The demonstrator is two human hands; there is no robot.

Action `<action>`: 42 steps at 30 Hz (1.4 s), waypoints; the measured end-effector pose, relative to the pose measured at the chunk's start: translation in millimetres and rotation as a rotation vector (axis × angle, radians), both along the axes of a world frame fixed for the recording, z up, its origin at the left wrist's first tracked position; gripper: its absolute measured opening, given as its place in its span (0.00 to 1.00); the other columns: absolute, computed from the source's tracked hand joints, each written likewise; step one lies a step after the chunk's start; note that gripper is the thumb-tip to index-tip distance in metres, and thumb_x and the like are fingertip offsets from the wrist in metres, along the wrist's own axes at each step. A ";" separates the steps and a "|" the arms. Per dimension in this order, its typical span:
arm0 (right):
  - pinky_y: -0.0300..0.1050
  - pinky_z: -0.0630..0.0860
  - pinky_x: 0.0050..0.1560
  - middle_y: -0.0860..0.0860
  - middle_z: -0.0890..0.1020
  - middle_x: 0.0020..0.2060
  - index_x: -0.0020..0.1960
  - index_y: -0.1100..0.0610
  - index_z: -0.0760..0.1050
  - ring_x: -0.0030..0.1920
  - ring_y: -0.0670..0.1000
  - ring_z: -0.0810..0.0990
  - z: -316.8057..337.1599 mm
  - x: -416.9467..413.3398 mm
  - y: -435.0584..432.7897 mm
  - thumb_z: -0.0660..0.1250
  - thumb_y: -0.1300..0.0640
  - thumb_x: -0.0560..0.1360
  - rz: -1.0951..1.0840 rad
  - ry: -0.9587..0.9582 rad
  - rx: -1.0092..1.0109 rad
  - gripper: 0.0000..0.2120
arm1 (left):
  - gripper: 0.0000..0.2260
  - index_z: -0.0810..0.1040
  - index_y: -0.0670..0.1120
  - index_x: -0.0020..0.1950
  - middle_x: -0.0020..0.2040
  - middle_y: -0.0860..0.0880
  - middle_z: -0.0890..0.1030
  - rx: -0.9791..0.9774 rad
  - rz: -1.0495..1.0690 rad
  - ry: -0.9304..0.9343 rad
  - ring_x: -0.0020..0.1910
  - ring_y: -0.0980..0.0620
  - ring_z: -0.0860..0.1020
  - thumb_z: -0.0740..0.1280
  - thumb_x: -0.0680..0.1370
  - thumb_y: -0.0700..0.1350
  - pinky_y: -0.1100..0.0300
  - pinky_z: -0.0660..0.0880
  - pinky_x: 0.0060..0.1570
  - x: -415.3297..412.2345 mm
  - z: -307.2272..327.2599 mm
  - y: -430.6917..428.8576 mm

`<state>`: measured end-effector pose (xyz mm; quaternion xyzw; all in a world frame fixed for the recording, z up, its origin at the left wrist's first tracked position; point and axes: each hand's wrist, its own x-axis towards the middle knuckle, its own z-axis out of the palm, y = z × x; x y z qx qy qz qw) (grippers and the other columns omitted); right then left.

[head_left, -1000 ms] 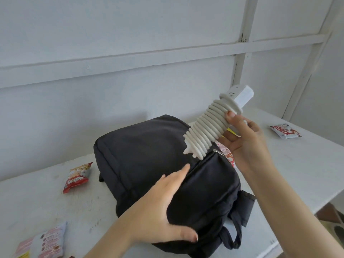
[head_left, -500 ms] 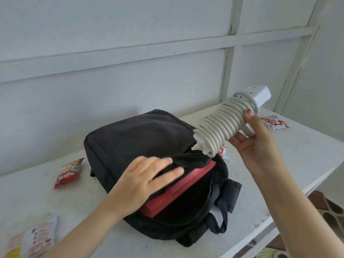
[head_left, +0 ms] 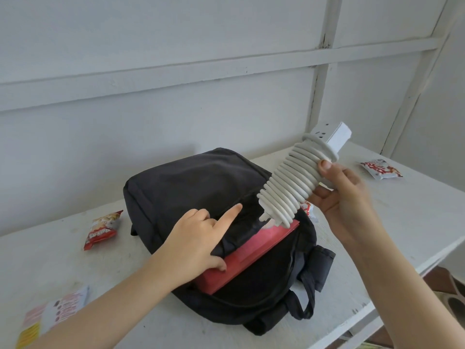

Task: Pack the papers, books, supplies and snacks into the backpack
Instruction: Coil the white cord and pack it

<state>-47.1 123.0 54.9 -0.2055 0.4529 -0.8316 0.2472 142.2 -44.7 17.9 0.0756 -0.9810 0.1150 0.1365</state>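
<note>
White table (head_left: pixel 415 222) against white boarded wall (head_left: pixel 176 46); patterned floor (head_left: pixel 453 303) beyond table edge

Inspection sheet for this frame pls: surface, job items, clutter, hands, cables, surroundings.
Surface: white table, paint scuffed, packs scattered on it.
Job's things: black backpack lying flat, main compartment open, red book partly inside. Red snack pack to its left, pale wafer pack at the near left edge, third snack pack far right, fourth pack partly hidden behind the backpack.
Clutter: nothing seen.
Hands: left hand holds the backpack flap up, index finger straight. Right hand grips a white power strip above the opening.
Cables: white cord wound round the power strip; none loose.
Surroundings: white panelled wall behind the table.
</note>
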 end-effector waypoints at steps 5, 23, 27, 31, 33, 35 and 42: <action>0.51 0.81 0.41 0.60 0.82 0.49 0.53 0.61 0.70 0.47 0.60 0.84 -1.3 1.1 -6.1 0.83 0.43 0.47 0.007 0.035 0.012 0.43 | 0.36 0.51 0.61 0.73 0.52 0.56 0.82 0.478 0.093 0.002 0.50 0.58 0.78 0.69 0.72 0.53 0.64 0.73 0.51 2.5 28.3 -21.5; 0.46 0.79 0.46 0.54 0.75 0.61 0.61 0.57 0.66 0.57 0.52 0.76 -38.4 64.6 -42.9 0.74 0.52 0.67 0.051 1.713 0.288 0.27 | 0.26 0.67 0.55 0.64 0.31 0.48 0.82 1.292 0.075 0.267 0.30 0.54 0.78 0.71 0.70 0.39 0.66 0.73 0.35 -5.7 84.3 -77.3; 0.44 0.76 0.46 0.57 0.76 0.59 0.59 0.59 0.66 0.54 0.57 0.78 -42.1 66.5 -57.7 0.71 0.55 0.69 0.069 1.925 0.277 0.23 | 0.26 0.68 0.54 0.63 0.30 0.48 0.81 1.317 0.064 0.282 0.32 0.53 0.76 0.69 0.67 0.43 0.67 0.73 0.37 -4.0 83.2 -78.4; 0.43 0.70 0.52 0.58 0.77 0.58 0.58 0.59 0.66 0.55 0.57 0.78 -40.3 70.3 -60.5 0.71 0.57 0.70 0.077 1.963 0.233 0.21 | 0.24 0.68 0.54 0.63 0.32 0.46 0.82 1.294 0.090 0.290 0.35 0.52 0.77 0.71 0.72 0.37 0.68 0.74 0.40 -3.9 83.5 -76.3; 0.42 0.70 0.54 0.58 0.77 0.58 0.58 0.59 0.66 0.56 0.56 0.77 -36.3 73.0 -60.6 0.71 0.57 0.70 0.088 1.947 0.188 0.21 | 0.22 0.68 0.55 0.62 0.34 0.44 0.82 1.281 0.106 0.300 0.36 0.52 0.78 0.68 0.74 0.35 0.69 0.74 0.40 -3.8 83.4 -75.1; 0.42 0.70 0.55 0.58 0.76 0.59 0.58 0.59 0.66 0.56 0.57 0.76 -32.2 72.9 -64.7 0.70 0.59 0.70 0.119 1.963 0.166 0.20 | 0.22 0.68 0.54 0.62 0.32 0.48 0.82 1.284 0.105 0.308 0.34 0.57 0.79 0.67 0.75 0.34 0.71 0.74 0.39 -3.6 83.3 -75.1; 0.41 0.68 0.48 0.56 0.77 0.56 0.58 0.59 0.69 0.47 0.55 0.79 -40.2 59.7 -78.9 0.70 0.61 0.64 0.197 2.114 0.349 0.23 | 0.23 0.67 0.53 0.64 0.32 0.48 0.83 1.323 0.089 0.281 0.35 0.55 0.80 0.68 0.74 0.34 0.69 0.75 0.41 -1.8 80.7 -76.4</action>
